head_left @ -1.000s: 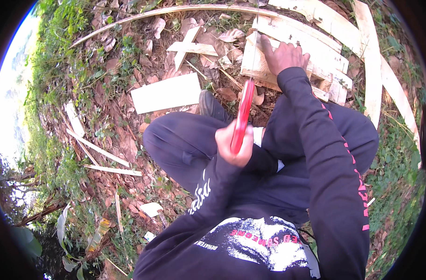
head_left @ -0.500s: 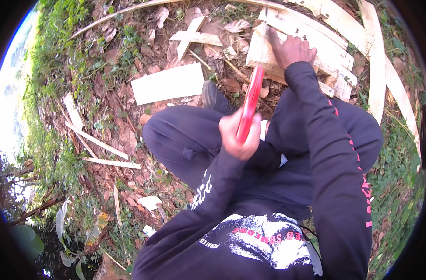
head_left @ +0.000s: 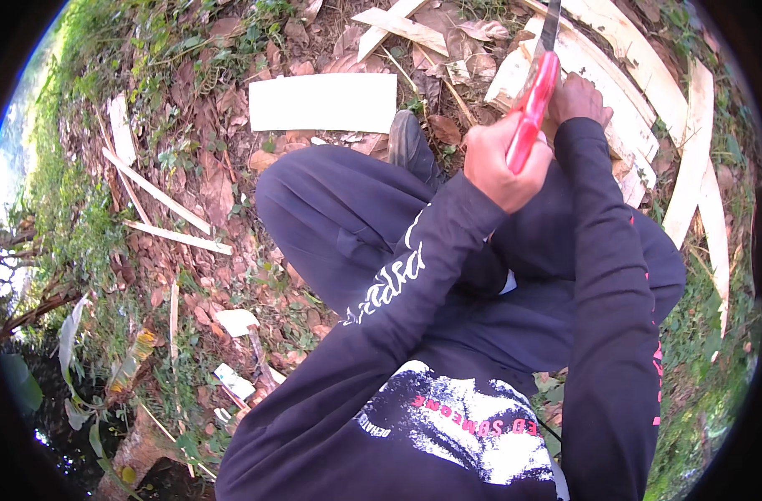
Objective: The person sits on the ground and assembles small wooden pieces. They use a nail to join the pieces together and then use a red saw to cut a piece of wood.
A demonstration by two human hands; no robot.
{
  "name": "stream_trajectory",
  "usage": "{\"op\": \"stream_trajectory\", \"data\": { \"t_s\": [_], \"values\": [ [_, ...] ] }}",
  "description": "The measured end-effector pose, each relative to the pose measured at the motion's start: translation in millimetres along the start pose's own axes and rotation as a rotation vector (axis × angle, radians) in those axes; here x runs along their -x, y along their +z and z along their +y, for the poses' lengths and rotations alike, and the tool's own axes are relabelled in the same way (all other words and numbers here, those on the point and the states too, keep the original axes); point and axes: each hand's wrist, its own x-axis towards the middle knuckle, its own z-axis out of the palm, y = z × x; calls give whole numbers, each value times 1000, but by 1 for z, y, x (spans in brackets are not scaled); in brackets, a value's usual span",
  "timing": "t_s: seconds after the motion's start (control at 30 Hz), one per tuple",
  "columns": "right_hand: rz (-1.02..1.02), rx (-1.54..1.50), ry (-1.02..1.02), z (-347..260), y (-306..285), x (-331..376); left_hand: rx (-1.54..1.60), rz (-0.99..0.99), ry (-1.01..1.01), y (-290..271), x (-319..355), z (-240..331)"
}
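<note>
My left hand point(head_left: 504, 163) is wrapped round the red handle of a saw point(head_left: 534, 117). Its narrow metal blade points away from me over the stack of pale wooden boards point(head_left: 619, 92); the teeth cannot be made out. Beside the handle, my right hand point(head_left: 579, 100) bears down on a board of the stack, its fingers curled and partly hidden. The stack lies on the ground in front of my right knee.
A white rectangular board point(head_left: 322, 103) lies left of my shoe point(head_left: 410, 146). Two crossed wood strips point(head_left: 402, 29) lie beyond it. Long planks point(head_left: 690, 150) stretch along the right. Thin wood strips point(head_left: 159, 196) are scattered among dry leaves on the left.
My left hand has moved right and forward with the saw, bringing the handle beside my right hand. The right hand stays on the boards, and the view has shifted.
</note>
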Motion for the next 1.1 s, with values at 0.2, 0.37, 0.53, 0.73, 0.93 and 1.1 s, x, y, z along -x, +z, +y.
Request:
{"op": "stream_trajectory", "data": {
  "t_s": [0.2, 0.37, 0.53, 0.73, 0.93, 1.1],
  "values": [
    [-12, 41, 13, 1, -5, 0, -107, 10, 123, -26, 74, 16],
    [-79, 51, 78, -3, -3, -6, -80, -10, -18, -33, 38, 26],
    [67, -40, 18, 2, -1, -1, -41, -65, 39, -54, 66, 20],
    [40, -17, -78, 3, -6, 6, -84, -73, -7, -74, 85, 37],
    [102, -28, -189, 14, 2, 7, 17, -223, -33, -80, 88, 37],
    [238, -47, -337, 18, 7, 16, 191, -217, -140, -80, 95, 41]
  ]
}}
